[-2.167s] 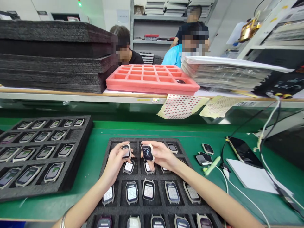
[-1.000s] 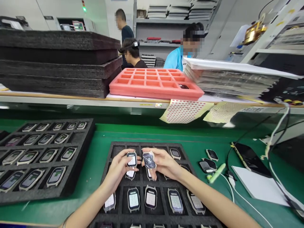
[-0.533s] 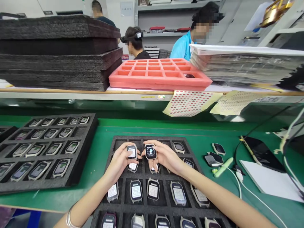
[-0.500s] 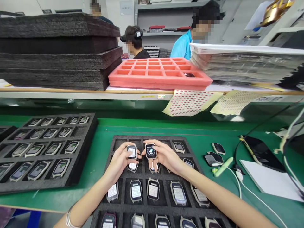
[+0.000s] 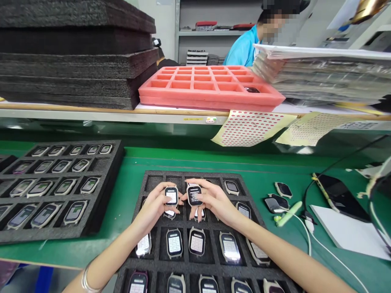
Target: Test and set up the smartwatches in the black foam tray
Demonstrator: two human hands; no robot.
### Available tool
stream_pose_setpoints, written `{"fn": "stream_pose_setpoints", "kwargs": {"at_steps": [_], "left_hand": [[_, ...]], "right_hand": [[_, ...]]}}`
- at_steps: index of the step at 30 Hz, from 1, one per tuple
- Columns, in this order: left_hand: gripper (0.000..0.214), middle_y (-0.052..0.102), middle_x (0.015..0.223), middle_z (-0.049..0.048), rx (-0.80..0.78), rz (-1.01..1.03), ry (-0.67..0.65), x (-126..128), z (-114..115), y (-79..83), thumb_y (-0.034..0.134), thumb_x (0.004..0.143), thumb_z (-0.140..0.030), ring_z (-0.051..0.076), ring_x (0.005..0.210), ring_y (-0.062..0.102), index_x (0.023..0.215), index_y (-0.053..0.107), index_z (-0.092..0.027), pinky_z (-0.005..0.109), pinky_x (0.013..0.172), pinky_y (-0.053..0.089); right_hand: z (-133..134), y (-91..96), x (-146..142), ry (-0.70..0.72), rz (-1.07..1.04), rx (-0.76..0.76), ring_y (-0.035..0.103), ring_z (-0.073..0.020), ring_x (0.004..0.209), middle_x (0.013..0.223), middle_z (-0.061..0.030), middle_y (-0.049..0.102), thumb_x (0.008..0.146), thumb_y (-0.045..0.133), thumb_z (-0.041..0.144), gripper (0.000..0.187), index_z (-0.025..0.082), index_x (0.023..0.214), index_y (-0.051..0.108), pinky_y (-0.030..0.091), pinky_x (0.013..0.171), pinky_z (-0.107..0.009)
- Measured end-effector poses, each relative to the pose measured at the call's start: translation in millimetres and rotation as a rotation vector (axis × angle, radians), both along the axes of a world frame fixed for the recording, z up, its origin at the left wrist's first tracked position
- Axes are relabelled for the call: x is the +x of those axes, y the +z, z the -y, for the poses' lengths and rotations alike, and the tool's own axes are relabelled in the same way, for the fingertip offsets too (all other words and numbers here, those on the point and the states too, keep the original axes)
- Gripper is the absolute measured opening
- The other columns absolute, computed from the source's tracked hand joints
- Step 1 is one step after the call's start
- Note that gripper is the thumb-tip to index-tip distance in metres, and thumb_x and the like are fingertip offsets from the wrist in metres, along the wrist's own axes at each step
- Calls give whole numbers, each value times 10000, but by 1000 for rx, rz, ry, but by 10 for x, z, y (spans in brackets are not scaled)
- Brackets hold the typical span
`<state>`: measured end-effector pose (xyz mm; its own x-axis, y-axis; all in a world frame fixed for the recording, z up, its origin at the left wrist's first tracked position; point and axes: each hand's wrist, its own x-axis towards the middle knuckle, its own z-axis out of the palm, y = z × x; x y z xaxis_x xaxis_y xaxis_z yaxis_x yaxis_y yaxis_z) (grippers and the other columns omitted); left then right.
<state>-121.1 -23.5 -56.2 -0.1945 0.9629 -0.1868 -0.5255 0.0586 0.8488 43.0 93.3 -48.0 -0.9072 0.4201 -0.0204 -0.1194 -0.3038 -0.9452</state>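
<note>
My left hand (image 5: 154, 205) grips a smartwatch body with a lit white screen (image 5: 171, 195), thumb on its right edge. My right hand (image 5: 214, 200) holds a second watch body with a dark screen and white text (image 5: 194, 194). Both hands hover over the far rows of a black foam tray (image 5: 152, 183) in front of me. Its compartments hold several watch bodies with lit screens, such as one (image 5: 174, 243) in the row nearer me. The two held watches sit side by side, almost touching.
A second black foam tray (image 5: 100, 203) of watch bodies lies at left on the green mat. Loose watch bodies (image 5: 273, 203), a green pen (image 5: 287, 213), cables and a phone (image 5: 339, 195) lie at right. A shelf behind carries a red tray (image 5: 210, 95) and stacked black foam (image 5: 76, 57). A person in blue (image 5: 244, 47) works beyond.
The view has tilted down a little. My hands stay over the tray with the same two watches; the right watch's screen has changed from a round dial picture to white text on black.
</note>
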Motion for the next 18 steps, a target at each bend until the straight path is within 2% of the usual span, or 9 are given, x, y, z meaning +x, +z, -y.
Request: {"fn": "stream_pose_setpoints", "kwargs": {"at_steps": [6, 11, 18], "left_hand": [[335, 668, 925, 88, 1, -36, -6, 22, 25, -1, 518, 750, -110, 253, 891, 654, 1079, 500, -164, 321, 685, 525], [364, 654, 928, 71, 27, -55, -14, 24, 22, -10, 502, 737, -101, 253, 899, 651, 1092, 490, -180, 337, 692, 537], [352, 644, 895, 57, 93, -122, -30, 21, 18, -43, 537, 745, -114, 250, 888, 649, 1089, 502, -185, 326, 657, 554]], "right_hand": [[12, -39, 5, -29, 23, 105, 689, -195, 571, 861, -58, 644, 879, 628, 265, 398, 171, 1230, 467, 536, 426, -200], [14, -31, 11, -4, -8, 70, 692, -206, 595, 897, -82, 658, 919, 535, 306, 328, 172, 1214, 481, 551, 439, -229], [41, -12, 11, -40, 11, 99, 676, -187, 549, 912, -94, 677, 904, 566, 300, 340, 173, 1207, 479, 525, 406, -211]]}}
